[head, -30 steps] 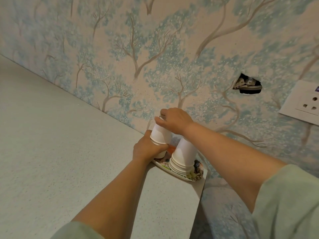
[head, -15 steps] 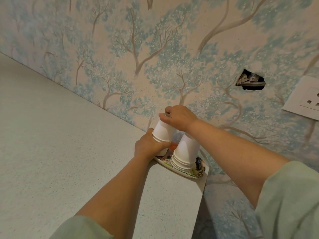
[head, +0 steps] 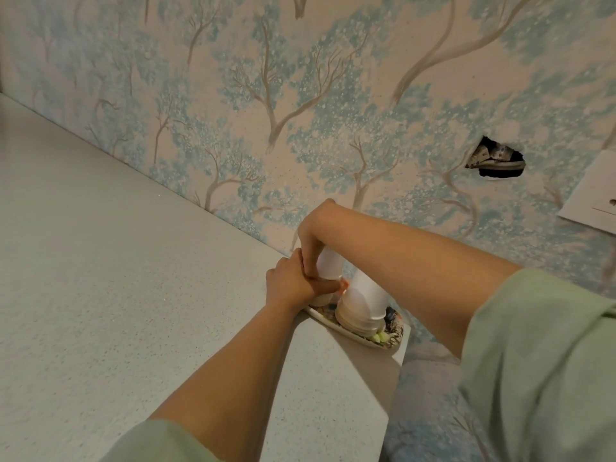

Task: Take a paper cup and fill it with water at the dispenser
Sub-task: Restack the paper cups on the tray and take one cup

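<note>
- So, left hand (head: 293, 285) grip wraps the lower cups of the left stack, bracing them, probably so only one comes off.
- Right hand (head: 313, 241) grip pinches the top paper cup (head: 330, 265) from above, fingers narrow around it.
- Cup sits upside down, mouth downward, long axis near upright, directly under the right grip, above the plate (head: 366, 340).
- Second stack (head: 363, 301) just beside, on the tabletop (head: 133, 295).

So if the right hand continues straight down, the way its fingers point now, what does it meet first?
Probably the left hand, which sits directly under the right hand and already touches its fingers around the paper cup stack. Below that lies the patterned plate. Depth is hard to judge from this view.
</note>
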A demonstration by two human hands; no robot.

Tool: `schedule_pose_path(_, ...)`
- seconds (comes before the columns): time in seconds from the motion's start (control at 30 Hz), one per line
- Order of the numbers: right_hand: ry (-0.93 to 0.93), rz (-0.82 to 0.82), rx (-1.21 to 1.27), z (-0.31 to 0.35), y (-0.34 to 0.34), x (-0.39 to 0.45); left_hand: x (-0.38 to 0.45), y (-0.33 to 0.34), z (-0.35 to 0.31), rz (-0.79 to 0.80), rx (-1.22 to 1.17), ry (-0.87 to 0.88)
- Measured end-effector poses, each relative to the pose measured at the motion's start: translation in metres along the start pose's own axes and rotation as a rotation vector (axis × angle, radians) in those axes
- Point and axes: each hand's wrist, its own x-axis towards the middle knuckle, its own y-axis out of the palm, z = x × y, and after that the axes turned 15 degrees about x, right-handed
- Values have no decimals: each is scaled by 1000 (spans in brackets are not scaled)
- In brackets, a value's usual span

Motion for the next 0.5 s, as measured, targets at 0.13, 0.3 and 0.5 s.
schedule_pose_path(0.13,11,79,108,6,-6,3,1,1,3,9,7,15)
schedule_pose_path(0.3,40,176,51,3,-12,0,4,6,4,2,-24,15)
schedule_pose_path(0.5,12,181,46,3,-13,0,4,6,4,-6,-66,12)
